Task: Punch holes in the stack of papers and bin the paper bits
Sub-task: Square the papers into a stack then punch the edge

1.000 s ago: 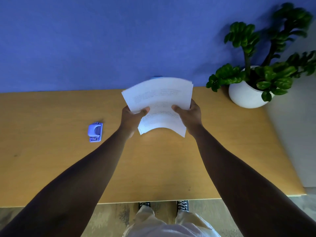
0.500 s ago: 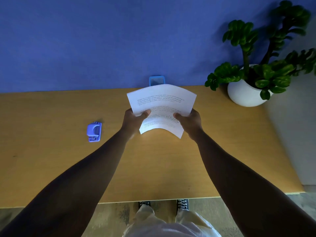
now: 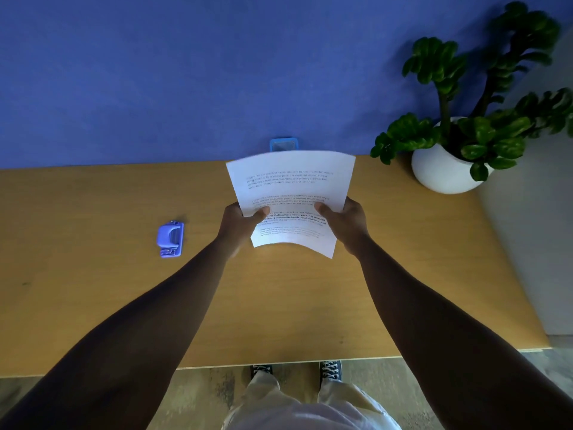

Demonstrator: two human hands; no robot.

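A stack of white printed papers [image 3: 291, 187] is held up above the middle of the wooden desk [image 3: 93, 305], bowed across its width. My left hand [image 3: 238, 223] grips its left edge with the thumb on top. My right hand [image 3: 344, 221] grips the right edge the same way. A small blue hole punch [image 3: 170, 238] lies on the desk to the left, about a hand's width from my left hand. A blue bin [image 3: 283, 144] shows just behind the papers' top edge, against the wall; most of it is hidden.
A white round pot with a green plant [image 3: 440, 162] stands at the desk's back right corner. A blue wall [image 3: 155, 72] runs behind the desk. My feet [image 3: 330, 369] stand at the near desk edge.
The sheets, fanned apart a second ago, now sit squared together. The stack has come slightly lower, which uncovers the blue bin behind it. Both hands keep their grip.
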